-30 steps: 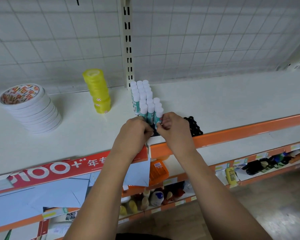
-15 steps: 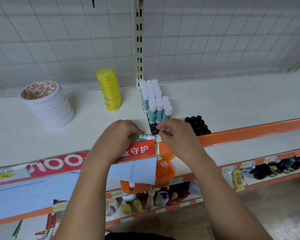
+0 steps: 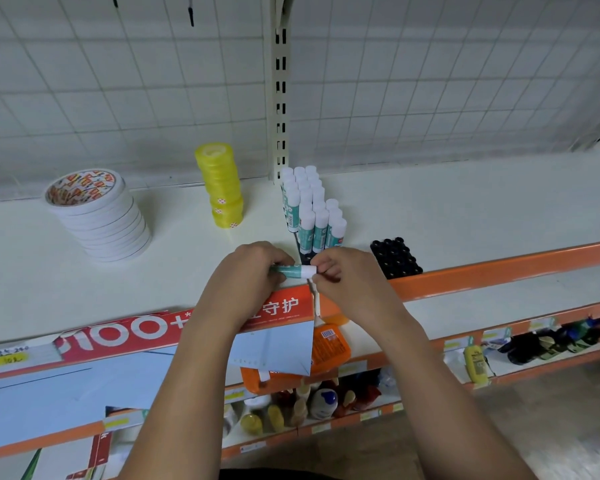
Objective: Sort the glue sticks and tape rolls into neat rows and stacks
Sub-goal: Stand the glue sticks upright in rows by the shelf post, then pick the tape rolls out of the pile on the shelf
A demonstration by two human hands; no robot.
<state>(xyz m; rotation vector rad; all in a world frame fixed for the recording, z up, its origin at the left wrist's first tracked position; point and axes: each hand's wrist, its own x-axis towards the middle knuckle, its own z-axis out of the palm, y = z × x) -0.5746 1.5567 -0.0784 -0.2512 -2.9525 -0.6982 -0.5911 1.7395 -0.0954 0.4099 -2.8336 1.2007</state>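
A teal glue stick with a white cap (image 3: 297,270) lies sideways near the shelf's front edge. My left hand (image 3: 248,271) grips its body, and my right hand (image 3: 343,271) pinches its cap end. Just behind stand rows of upright glue sticks (image 3: 309,209) with white caps. A cluster of black-capped sticks (image 3: 395,258) stands to the right. A yellow tape stack (image 3: 220,188) and a wide white tape stack (image 3: 97,213) stand on the left of the white shelf (image 3: 465,209).
An orange rail (image 3: 499,268) edges the shelf front, with a red sign (image 3: 136,327) on its left half. Lower shelves hold bottles (image 3: 323,401) and an orange pack (image 3: 329,348). A white wire grid (image 3: 430,81) backs the shelf.
Both hands have drawn back from the front row of upright sticks toward the shelf edge, and a single glue stick now shows held sideways between them.
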